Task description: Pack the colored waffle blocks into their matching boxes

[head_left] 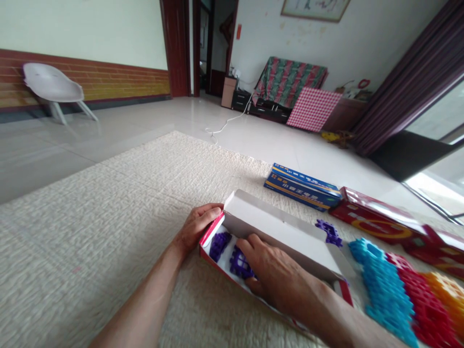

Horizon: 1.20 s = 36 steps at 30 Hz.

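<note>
A long cardboard box point(212, 231), red outside and white inside, lies open on the mat with its lid flap raised. My left hand point(198, 223) grips its left end, thumb over the top edge. Inside the box, my right hand point(266, 263) has its fingers around a purple interlocking plastic block point(239, 263). Another purple block point(219, 245) rests at the box's left end. My right hand and forearm hide the rest of the inside. Behind the flap, a loose purple block point(329, 232) lies on the mat.
Rows of blue point(386, 290), red point(426, 302) and yellow blocks point(444, 290) lie to the right. Behind them stand a blue box point(302, 187) and red boxes point(380, 215). The cream mat point(108, 232) covers the floor; a white chair point(54, 84) stands far left.
</note>
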### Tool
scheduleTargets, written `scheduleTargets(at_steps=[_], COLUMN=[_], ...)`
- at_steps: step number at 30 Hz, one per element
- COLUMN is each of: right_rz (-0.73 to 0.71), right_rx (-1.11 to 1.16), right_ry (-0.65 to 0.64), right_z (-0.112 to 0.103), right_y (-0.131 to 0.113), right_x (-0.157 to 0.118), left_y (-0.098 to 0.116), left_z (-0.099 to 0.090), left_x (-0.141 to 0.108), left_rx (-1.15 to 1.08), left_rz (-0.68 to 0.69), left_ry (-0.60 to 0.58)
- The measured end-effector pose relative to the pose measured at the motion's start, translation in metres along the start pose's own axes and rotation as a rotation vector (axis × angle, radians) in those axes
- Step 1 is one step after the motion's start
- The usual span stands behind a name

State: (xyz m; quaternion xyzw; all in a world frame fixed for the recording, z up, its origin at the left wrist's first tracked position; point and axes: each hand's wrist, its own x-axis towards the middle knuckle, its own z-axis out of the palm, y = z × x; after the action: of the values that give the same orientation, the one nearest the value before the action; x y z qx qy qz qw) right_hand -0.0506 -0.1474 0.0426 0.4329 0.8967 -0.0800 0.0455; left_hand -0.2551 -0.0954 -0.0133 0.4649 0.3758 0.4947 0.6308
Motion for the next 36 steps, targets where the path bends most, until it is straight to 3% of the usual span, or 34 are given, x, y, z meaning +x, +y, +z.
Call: scheduleTargets(at_steps=[27, 33, 36], right_rz=[0.031, 0.074, 0.126], right_rx=[0.057, 0.122, 0.091], right_ry=[0.014, 0.036, -0.011], right_z=[-0.011, -0.028, -0.033], right_y=[-0.008, 0.002, 0.011], right_x=[0.011, -0.015, -0.032], left_y=[0.001, 0.001, 0.001], left_z=[0.0, 0.0, 0.0], left_x=[0.0, 0.0, 0.0], left_rx=[0.012, 0.003, 0.011], left_rz=[-0.012, -0.015, -0.006], left_ry=[0.021, 0.001, -0.004])
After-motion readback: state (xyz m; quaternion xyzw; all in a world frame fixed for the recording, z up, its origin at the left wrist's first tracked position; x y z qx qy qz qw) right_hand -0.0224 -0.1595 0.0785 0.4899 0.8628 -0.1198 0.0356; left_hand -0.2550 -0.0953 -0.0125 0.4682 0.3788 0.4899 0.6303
